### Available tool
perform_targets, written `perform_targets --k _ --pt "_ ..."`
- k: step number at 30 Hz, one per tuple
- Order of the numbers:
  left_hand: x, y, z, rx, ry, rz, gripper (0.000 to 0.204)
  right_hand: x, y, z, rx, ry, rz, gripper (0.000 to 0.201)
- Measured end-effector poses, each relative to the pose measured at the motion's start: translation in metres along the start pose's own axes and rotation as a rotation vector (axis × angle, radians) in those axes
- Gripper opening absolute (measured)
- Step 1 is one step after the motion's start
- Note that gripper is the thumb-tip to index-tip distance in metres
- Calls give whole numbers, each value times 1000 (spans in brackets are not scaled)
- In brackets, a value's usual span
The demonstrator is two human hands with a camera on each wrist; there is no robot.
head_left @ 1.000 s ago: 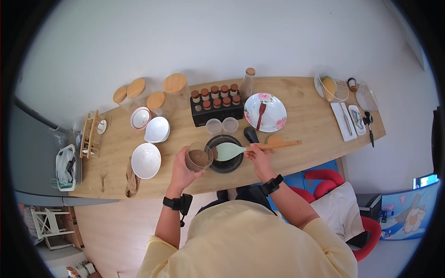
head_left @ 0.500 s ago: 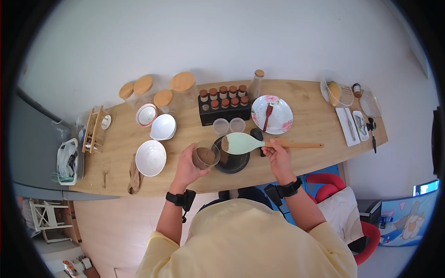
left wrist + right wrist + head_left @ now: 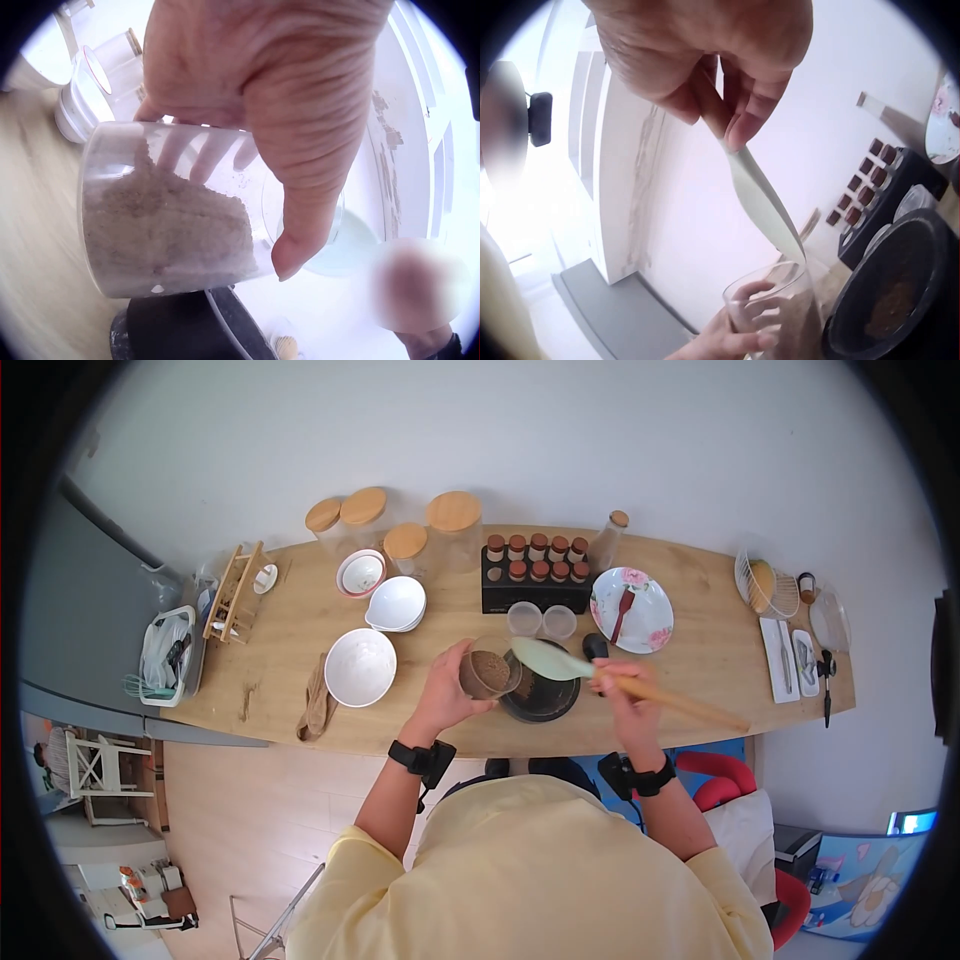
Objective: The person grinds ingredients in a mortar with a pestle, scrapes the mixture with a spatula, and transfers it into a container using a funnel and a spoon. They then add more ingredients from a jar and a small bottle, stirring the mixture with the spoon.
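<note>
We judge the step as moving brown powder (image 3: pixel 169 232) between glass cup (image 3: pixel 112 154) and mortar (image 3: pixel 545 711), which sits at the cup's four o'clock. The left hand (image 3: pixel 447 695) wraps its fingers round the cup; the right hand (image 3: pixel 630 705) pinches the spatula (image 3: pixel 550 660). Next probably needs steady aim.

A wooden counter (image 3: pixel 700 580) is backed by a pale wall (image 3: pixel 560 440); light flooring (image 3: pixel 265 790) is seen below, flanked by a white chair (image 3: pixel 98 760) left and a red chair (image 3: pixel 728 788) right.
</note>
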State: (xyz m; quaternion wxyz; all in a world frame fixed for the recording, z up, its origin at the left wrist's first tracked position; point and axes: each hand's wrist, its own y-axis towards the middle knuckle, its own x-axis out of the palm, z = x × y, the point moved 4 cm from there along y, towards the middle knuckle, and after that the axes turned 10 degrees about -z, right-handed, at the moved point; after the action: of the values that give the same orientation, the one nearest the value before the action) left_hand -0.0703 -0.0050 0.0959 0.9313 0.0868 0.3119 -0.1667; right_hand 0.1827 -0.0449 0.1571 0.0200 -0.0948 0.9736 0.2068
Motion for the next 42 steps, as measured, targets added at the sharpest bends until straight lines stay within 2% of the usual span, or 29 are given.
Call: perform_targets --k 2,4,6,7,8,10,11,12,15,16,18,19,21,22,24,25,27,28,30,31,33,42 --pt "1 0 -7 -2 -13 14 92 -23 -4 22 213 143 247 8" --pt "2 1 -13 -36 -126 38 93 -24 -8 41 270 56 247 8" --pt "1 2 -15 -47 -114 46 93 -11 -9 41 -4 -496 -28 5" --pt "0 1 -16 -60 -103 54 93 -2 -9 39 -98 -452 -11 6" --pt "0 2 -16 -61 -102 52 93 5 -8 34 -97 -450 -10 6" --pt "0 2 -17 -78 -100 64 93 20 -9 24 -91 -617 -160 9" --pt "1 2 -17 -78 -101 57 93 23 -12 28 -136 -606 -204 11" --pt "2 3 -16 -70 -109 68 93 24 -14 27 -132 -608 -199 11" --pt "1 3 -13 -70 -106 78 93 31 -20 28 -54 -471 -376 13" --pt "2 3 -12 -79 -96 81 93 28 -18 27 -53 -474 -373 13" --pt "4 2 -17 -69 -114 94 93 22 -12 22 -190 -441 -326 12" --pt "4 1 -17 -58 -132 108 93 17 -9 20 -191 -440 -325 12" --pt "3 -2 -17 -64 -133 109 93 -6 -4 17 -103 -482 -149 11" --pt "3 -2 -17 -69 -134 111 93 -12 -4 16 -102 -489 -143 11" --pt "4 -3 -20 -77 -134 89 96 -25 -5 24 95 -508 -19 7" --pt "5 -2 -21 -92 -132 73 98 -25 -9 34 93 -513 -14 7" --pt "5 -3 -20 -83 -108 86 96 -27 -25 75 298 -114 136 6" --pt "4 -4 -19 -80 -81 102 94 -23 -27 78 296 -114 136 6" --pt "3 -5 -17 -82 -84 100 94 -19 -35 93 438 219 296 9" --pt "3 -5 -17 -84 -87 96 94 -17 -37 94 436 217 296 9" --pt "3 -6 -18 -69 -75 95 94 -16 -45 102 560 408 456 9" --pt "6 -6 -22 -41 -67 82 95 -19 -56 115 629 587 534 8"
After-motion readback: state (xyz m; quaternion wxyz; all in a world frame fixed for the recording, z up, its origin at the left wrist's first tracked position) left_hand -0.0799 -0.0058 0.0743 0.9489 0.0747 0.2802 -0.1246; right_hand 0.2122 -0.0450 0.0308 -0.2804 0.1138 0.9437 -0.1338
